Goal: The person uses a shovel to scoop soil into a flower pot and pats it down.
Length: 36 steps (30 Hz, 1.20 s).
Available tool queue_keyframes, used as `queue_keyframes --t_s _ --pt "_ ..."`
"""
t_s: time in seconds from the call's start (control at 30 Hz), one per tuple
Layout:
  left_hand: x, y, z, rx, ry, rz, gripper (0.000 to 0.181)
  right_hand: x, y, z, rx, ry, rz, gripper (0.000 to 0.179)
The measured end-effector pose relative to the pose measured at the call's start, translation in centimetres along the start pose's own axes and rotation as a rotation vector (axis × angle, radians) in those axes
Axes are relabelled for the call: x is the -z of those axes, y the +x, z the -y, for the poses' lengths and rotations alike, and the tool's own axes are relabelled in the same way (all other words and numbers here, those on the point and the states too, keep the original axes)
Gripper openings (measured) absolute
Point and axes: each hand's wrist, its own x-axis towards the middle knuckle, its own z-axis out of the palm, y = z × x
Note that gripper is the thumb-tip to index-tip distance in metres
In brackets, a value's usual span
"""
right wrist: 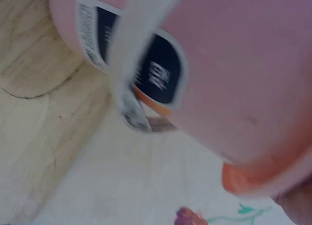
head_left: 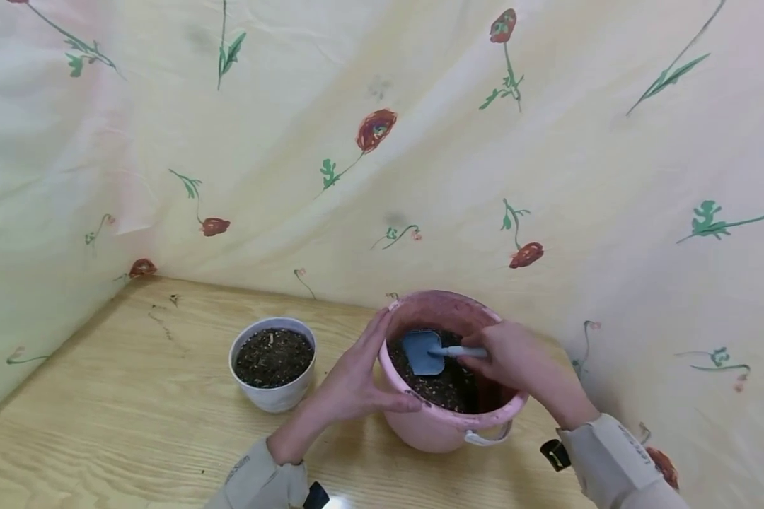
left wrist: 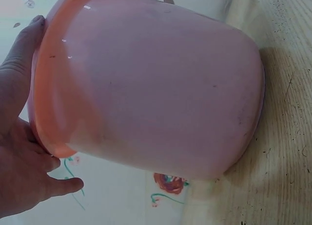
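A pink bucket [head_left: 429, 433] with dark soil [head_left: 442, 390] in it stands on the wooden table. My left hand [head_left: 353, 382] holds its rim on the left, thumb and fingers spread along the edge. In the left wrist view the thumb lies at the rim of the bucket [left wrist: 161, 83] and one finger sticks out below. Inside the bucket, my right hand [head_left: 506, 352] grips the handle of a small blue trowel [head_left: 424, 353], its blade over the soil. The right wrist view shows the bucket's labelled side [right wrist: 234, 78] and a bit of the hand [right wrist: 298, 205]; the trowel is hidden there.
A white pot [head_left: 272, 398] filled with dark soil stands left of the bucket. The bucket's pale carrying handle [head_left: 487, 437] hangs at its front right. Floral cloth [head_left: 280, 141] encloses the back and sides of the table [head_left: 134, 396].
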Motion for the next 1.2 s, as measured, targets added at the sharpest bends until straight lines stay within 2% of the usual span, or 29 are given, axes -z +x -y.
queue_keyframes --t_s 0.17,0.4,0.5,0.67,0.87,1.1,1.2 --pt "0.1 0.0 -0.1 -0.006 0.003 -0.003 0.129 -0.9 0.0 -0.5 0.151 0.022 -0.027 0.009" --pt "0.2 0.1 -0.4 -0.004 0.027 0.002 0.130 -0.6 0.1 -0.7 0.237 0.014 -0.022 0.009" --pt "0.2 0.2 -0.5 0.005 0.040 0.010 0.131 -0.4 -0.2 -0.7 0.256 0.069 -0.009 0.008" --pt "0.3 0.1 -0.5 0.016 0.055 0.018 0.131 -0.4 -0.5 -1.1 0.295 0.246 0.021 0.006" --pt "0.3 0.1 -0.5 0.012 0.060 0.018 0.131 0.0 -0.4 -1.5 0.273 0.421 0.107 0.008" --pt "0.3 0.1 -0.5 0.025 0.065 0.029 0.131 0.8 -0.2 -1.5 0.150 0.474 0.217 0.013" --pt "0.5 0.1 -0.5 0.022 0.073 0.026 0.131 1.2 -0.2 -1.3 0.122 0.489 0.232 0.014"
